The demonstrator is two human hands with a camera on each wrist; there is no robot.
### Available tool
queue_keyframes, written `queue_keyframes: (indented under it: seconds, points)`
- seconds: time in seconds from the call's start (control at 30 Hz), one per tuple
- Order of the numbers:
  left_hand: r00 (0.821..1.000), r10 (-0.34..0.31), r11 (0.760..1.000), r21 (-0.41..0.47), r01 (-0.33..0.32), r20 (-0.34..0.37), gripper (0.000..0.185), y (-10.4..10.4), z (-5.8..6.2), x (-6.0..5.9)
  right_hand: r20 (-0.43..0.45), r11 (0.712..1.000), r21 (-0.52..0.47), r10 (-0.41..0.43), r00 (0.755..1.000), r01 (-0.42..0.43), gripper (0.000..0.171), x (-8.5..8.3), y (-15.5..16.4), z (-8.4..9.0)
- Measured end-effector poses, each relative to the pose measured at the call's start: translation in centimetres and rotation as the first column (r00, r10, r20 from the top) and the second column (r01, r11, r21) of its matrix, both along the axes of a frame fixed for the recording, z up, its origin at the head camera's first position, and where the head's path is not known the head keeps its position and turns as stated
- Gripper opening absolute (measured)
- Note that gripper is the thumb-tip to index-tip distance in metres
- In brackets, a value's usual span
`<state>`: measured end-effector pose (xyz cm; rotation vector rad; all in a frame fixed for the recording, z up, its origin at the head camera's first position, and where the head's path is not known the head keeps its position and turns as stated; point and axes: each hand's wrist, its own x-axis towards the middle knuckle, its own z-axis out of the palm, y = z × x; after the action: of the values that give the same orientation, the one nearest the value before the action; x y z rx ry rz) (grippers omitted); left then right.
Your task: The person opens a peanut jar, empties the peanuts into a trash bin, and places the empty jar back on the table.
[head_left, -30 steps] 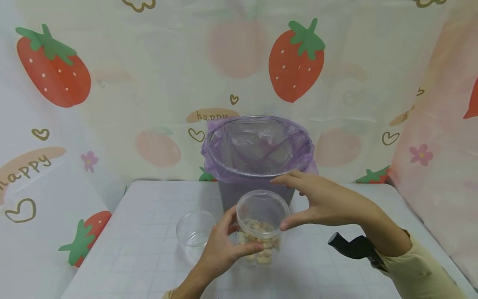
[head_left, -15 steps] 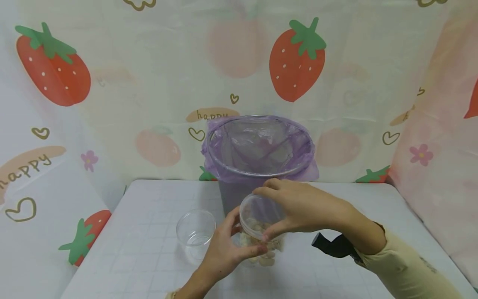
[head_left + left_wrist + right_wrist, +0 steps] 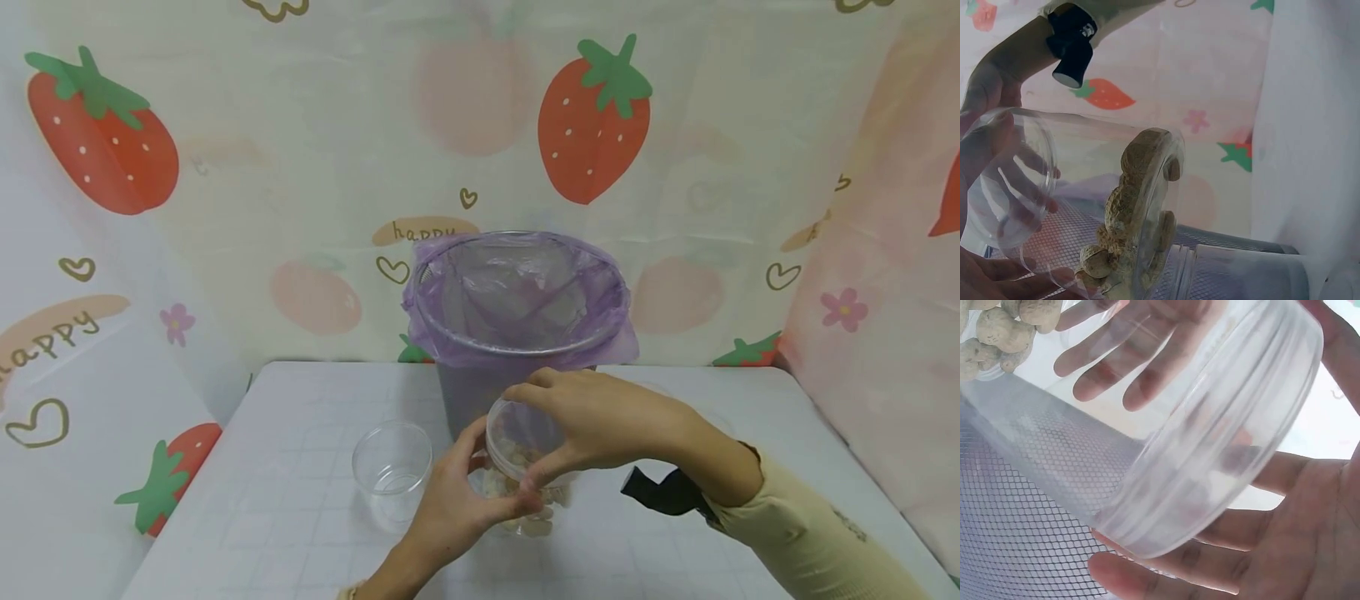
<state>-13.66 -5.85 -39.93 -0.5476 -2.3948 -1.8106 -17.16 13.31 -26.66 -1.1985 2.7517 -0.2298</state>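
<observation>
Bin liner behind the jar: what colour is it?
Translucent purple. The bin liner shows best in the head view.

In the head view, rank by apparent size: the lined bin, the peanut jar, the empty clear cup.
1. Lined bin, clearly largest, though farthest back.
2. Peanut jar and empty clear cup: look about alike; both hands cover much of the jar, so I won't rank them.
</observation>
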Motion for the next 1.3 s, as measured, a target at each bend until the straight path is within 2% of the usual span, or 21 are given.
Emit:
queue_keyframes:
  seconds: [0.3,0.5,0.63,0.73,0.83,0.93,1.0,1.07,1.13,1.23,1.3]
  points:
    - [1.0,-0.001,1.0,-0.025,0.001,0.012,0.083,0.0,0.3,0.1,-0.048,1.0,0.018,0.011,0.999,-0.01,0.077,0.2,-0.3,0.2]
    - [1.0,-0.011,1.0,-0.023,0.011,0.0,0.082,-0.1,0.2,-0.1,-0.112,0.998,0.02,0.058,0.992,-0.056,0.073,0.3,-0.5,0.3]
    - [0.999,-0.053,0.998,-0.019,0.053,-0.014,0.081,-0.3,0.0,-0.3,-0.126,0.996,0.015,0.093,0.988,-0.092,0.073,0.3,-0.3,0.3]
    - [0.993,-0.119,0.993,-0.005,0.119,-0.028,0.082,-0.5,-0.1,-0.5,-0.086,0.988,0.014,0.153,0.985,-0.152,0.074,0.3,0.2,0.6]
    - [0.982,-0.182,0.983,0.006,0.182,-0.051,0.086,-0.8,-0.3,-0.6,-0.002,0.967,0.003,0.254,0.967,-0.254,0.077,0.0,0.7,0.9]
    - [0.977,-0.203,0.979,0.004,0.204,-0.061,0.089,-0.9,-0.2,-0.6,0.093,0.943,-0.013,0.332,0.939,-0.332,0.081,-0.3,1.3,1.3]
    - [0.978,-0.196,0.981,-0.006,0.196,-0.067,0.089,-0.8,-0.2,-0.5,0.108,0.935,-0.024,0.353,0.929,-0.353,0.08,-0.3,1.5,1.4]
    - [0.985,-0.165,0.986,-0.017,0.164,-0.045,0.09,-0.7,-0.1,-0.3,0.089,0.944,-0.049,0.33,0.94,-0.327,0.071,-0.1,1.5,1.3]
    - [0.993,-0.119,0.993,-0.018,0.119,-0.016,0.09,-0.6,0.0,-0.2,0.047,0.961,-0.07,0.272,0.961,-0.268,0.066,0.3,1.4,1.2]
    - [0.999,-0.043,0.999,-0.012,0.044,0.018,0.089,-0.4,0.3,0.0,-0.01,0.984,-0.096,0.151,0.989,-0.151,0.067,0.8,0.8,1.2]
    - [1.0,-0.009,1.0,0.003,0.009,0.008,0.088,-0.3,0.3,0.0,-0.035,0.992,-0.089,0.083,0.996,-0.085,0.07,1.1,0.4,1.1]
